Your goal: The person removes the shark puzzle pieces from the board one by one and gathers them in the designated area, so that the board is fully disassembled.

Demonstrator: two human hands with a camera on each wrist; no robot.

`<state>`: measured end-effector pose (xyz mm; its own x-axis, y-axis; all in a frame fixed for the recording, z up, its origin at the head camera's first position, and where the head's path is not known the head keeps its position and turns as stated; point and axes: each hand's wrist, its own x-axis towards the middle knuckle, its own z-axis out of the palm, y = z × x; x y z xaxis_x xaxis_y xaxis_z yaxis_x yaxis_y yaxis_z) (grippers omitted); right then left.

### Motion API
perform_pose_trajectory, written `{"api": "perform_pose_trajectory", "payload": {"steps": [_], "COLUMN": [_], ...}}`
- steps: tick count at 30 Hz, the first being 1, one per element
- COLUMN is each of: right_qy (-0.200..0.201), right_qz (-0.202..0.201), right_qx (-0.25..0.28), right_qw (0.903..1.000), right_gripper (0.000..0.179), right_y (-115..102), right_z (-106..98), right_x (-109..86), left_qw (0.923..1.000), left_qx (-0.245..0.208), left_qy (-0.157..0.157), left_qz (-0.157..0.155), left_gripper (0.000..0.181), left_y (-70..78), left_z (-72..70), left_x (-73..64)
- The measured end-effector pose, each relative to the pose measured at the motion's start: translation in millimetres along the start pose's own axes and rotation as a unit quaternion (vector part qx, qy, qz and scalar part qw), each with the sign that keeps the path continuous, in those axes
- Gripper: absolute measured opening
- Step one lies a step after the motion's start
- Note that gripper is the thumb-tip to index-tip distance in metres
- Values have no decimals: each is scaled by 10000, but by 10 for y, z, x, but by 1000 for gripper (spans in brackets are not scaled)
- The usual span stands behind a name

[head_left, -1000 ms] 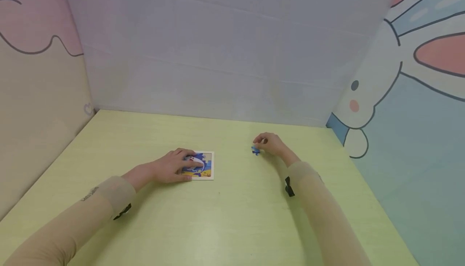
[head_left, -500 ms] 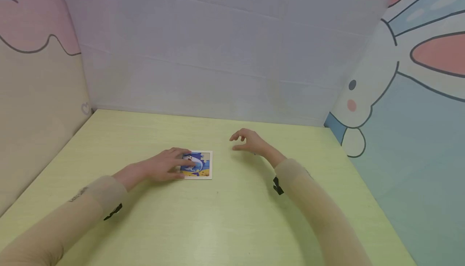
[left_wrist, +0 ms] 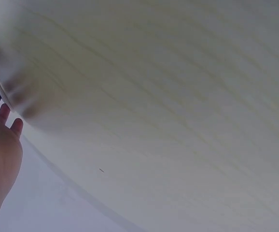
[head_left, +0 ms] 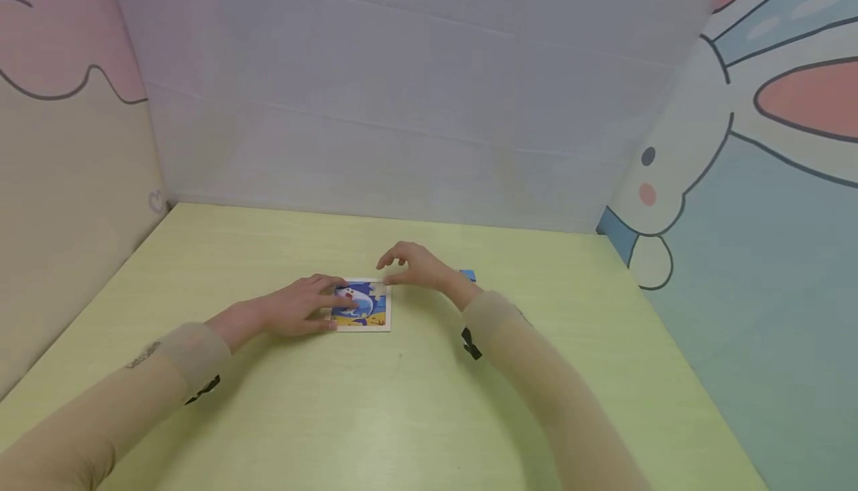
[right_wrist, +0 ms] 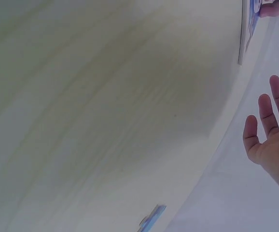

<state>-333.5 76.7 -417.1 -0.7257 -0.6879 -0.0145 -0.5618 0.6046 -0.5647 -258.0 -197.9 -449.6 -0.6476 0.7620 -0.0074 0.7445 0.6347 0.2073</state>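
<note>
Fingers spread, a left hand rests on a square, white-framed puzzle; a right hand, relaxed and empty, hangs near its far corner. Beyond lie a blue piece, pale wood-grain table and creased wall.

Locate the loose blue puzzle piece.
In the head view, the blue puzzle piece lies on the table just beyond the right wrist, to the right of the framed puzzle.

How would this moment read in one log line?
left hand: rests on framed puzzle; right hand: nothing held, near puzzle's far-right corner; blue piece: on table
</note>
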Motion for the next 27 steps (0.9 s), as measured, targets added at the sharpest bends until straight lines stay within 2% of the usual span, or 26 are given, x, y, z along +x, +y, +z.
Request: {"api": "perform_pose_trajectory", "payload": {"steps": [3, 11, 19, 27], "right_qy": [-135, -417, -408, -366], "right_qz": [64, 224, 405, 268], "right_qx": [-90, -589, -722, -778], "right_qw": [9998, 9971, 9957, 9959], "right_gripper": [24, 17, 15, 14], "right_y": [-30, 69, 114, 87], "right_z": [49, 221, 278, 293], "right_x": [61, 190, 213, 235], "left_qw": [10000, 9999, 9999, 9999], "left_qx": [-45, -131, -118, -107], "left_qy": [35, 69, 60, 70], "left_qz": [23, 14, 29, 22], "left_gripper": [49, 50, 51, 50], "left_y": [1, -4, -2, -9], "left_z": [-3, 7, 18, 20], "left_x": [-8, -10, 8, 3]}}
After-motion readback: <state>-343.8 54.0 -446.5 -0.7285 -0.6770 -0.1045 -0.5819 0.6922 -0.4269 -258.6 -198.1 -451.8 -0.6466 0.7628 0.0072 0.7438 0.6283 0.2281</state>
